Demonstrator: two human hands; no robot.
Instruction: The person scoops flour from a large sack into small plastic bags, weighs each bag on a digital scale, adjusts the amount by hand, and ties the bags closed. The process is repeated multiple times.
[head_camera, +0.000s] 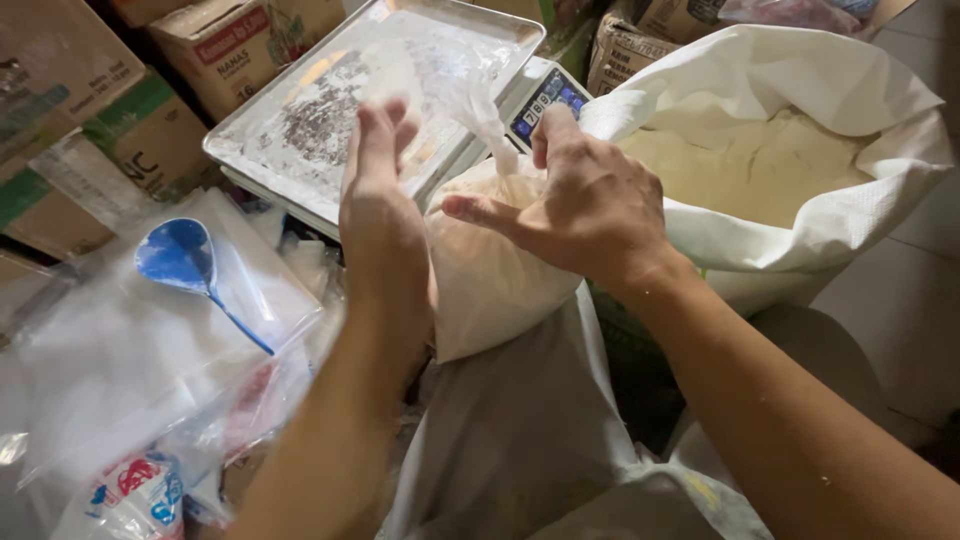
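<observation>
— What are the hands doing?
— The right hand (590, 205) pinches the twisted top of a small bag (490, 275) full of flour. The left hand (378, 205) is open beside it.
— Tied yet?
— No knot. The big sack (800, 150) still holds lots.

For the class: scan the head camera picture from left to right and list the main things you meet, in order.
Blue scoop → left hand → clear bag of powder → right hand → big white sack of powder.
</observation>
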